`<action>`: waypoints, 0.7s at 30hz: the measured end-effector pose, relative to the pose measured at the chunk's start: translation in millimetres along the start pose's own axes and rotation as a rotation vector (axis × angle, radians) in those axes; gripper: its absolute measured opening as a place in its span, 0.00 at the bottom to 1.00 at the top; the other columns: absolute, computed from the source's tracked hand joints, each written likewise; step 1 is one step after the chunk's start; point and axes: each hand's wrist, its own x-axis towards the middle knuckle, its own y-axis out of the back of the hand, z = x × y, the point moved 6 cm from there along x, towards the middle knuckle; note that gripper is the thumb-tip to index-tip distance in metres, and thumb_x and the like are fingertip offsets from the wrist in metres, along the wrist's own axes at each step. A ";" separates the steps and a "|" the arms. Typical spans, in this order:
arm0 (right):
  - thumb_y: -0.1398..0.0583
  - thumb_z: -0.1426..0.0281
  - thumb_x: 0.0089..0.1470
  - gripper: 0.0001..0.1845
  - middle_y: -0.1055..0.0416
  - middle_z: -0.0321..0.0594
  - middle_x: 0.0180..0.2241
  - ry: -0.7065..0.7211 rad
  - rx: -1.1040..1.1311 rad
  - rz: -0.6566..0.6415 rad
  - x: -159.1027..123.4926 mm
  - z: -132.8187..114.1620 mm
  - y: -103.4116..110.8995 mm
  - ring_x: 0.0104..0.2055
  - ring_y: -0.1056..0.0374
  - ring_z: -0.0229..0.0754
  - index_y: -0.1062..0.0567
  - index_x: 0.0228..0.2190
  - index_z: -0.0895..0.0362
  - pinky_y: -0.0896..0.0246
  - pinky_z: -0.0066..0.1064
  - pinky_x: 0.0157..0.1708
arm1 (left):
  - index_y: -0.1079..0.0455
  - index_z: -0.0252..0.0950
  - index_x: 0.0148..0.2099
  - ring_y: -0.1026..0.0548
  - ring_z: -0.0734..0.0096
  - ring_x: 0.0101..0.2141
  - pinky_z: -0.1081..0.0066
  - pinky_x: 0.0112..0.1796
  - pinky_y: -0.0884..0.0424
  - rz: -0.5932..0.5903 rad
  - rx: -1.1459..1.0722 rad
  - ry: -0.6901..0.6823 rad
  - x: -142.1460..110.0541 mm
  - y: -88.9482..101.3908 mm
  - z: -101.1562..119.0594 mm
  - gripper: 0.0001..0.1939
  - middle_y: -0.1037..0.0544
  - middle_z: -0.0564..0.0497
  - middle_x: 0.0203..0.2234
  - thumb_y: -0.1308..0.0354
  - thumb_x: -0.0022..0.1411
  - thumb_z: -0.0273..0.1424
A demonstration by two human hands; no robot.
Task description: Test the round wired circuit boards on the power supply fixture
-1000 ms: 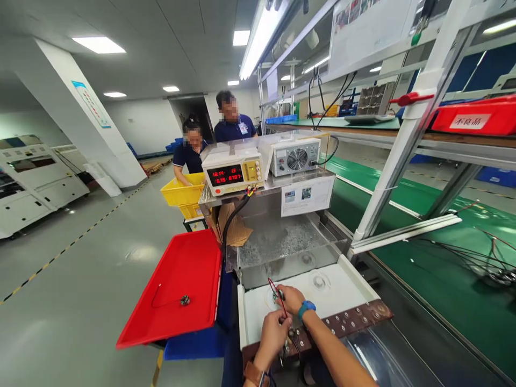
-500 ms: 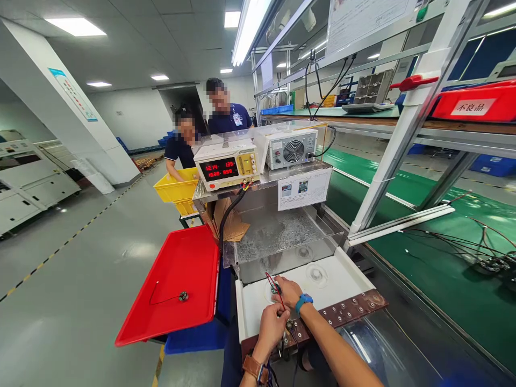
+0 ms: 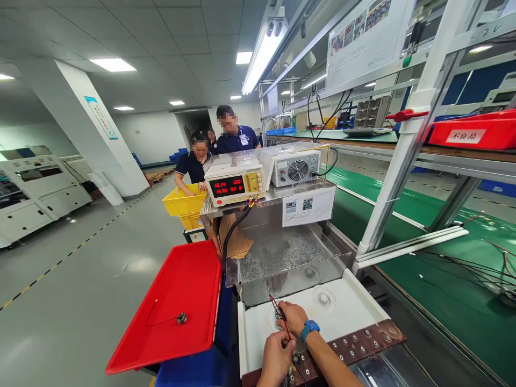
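My right hand [image 3: 293, 318], with a blue band on its wrist, has its fingers closed around a small round part with a green circuit board [image 3: 278, 313], just above the white fixture tray [image 3: 258, 336]. A red wire [image 3: 275, 302] loops up from this part and runs back down. My left hand [image 3: 276, 352] pinches the wire's lower end, at the edge of the brown strip with metal studs [image 3: 350, 348]. The fingers hide the wire's tip and much of the part.
A red tray [image 3: 161, 285] on the left holds a similar round part with a wire [image 3: 181, 318]. Behind the fixture stands a power supply [image 3: 234, 183] with lit red digits. Two people work by a yellow bin [image 3: 183, 201]. A metal rack post [image 3: 397, 177] rises on the right.
The camera view has shifted, so the scene sits lower in the picture. Some digits on the power supply differ. Both hands keep nearly the same hold on the part and wire.
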 end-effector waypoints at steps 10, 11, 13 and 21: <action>0.40 0.62 0.54 0.18 0.26 0.44 0.42 0.010 -0.043 -0.027 -4.1 1.0 6.5 0.42 0.30 0.46 0.30 0.45 0.55 0.46 0.30 0.37 | 0.24 0.34 0.32 0.25 0.64 0.32 0.70 0.35 0.35 -0.036 0.009 0.008 -0.1 -0.7 1.5 0.13 0.19 0.47 0.29 0.48 0.55 0.34; 0.40 0.61 0.54 0.18 0.26 0.44 0.42 0.011 -0.047 -0.026 -3.7 1.9 6.2 0.42 0.30 0.46 0.30 0.45 0.55 0.46 0.30 0.37 | 0.24 0.34 0.33 0.25 0.64 0.32 0.70 0.35 0.35 -0.044 0.007 0.010 0.6 -1.7 0.2 0.13 0.19 0.47 0.29 0.48 0.56 0.35; 0.40 0.60 0.54 0.19 0.26 0.44 0.42 0.008 -0.058 -0.031 -2.8 4.4 4.3 0.41 0.30 0.46 0.30 0.45 0.55 0.46 0.30 0.37 | 0.25 0.34 0.33 0.25 0.65 0.30 0.71 0.34 0.36 -0.059 0.003 0.009 1.6 -3.6 -1.2 0.13 0.20 0.47 0.28 0.48 0.56 0.35; 0.40 0.59 0.54 0.20 0.26 0.44 0.42 0.037 -0.054 -0.010 -0.4 8.6 1.3 0.42 0.30 0.46 0.30 0.46 0.55 0.44 0.30 0.38 | 0.25 0.34 0.31 0.26 0.67 0.27 0.72 0.31 0.36 -0.050 0.005 0.008 2.6 -4.9 -0.8 0.13 0.20 0.48 0.26 0.48 0.56 0.36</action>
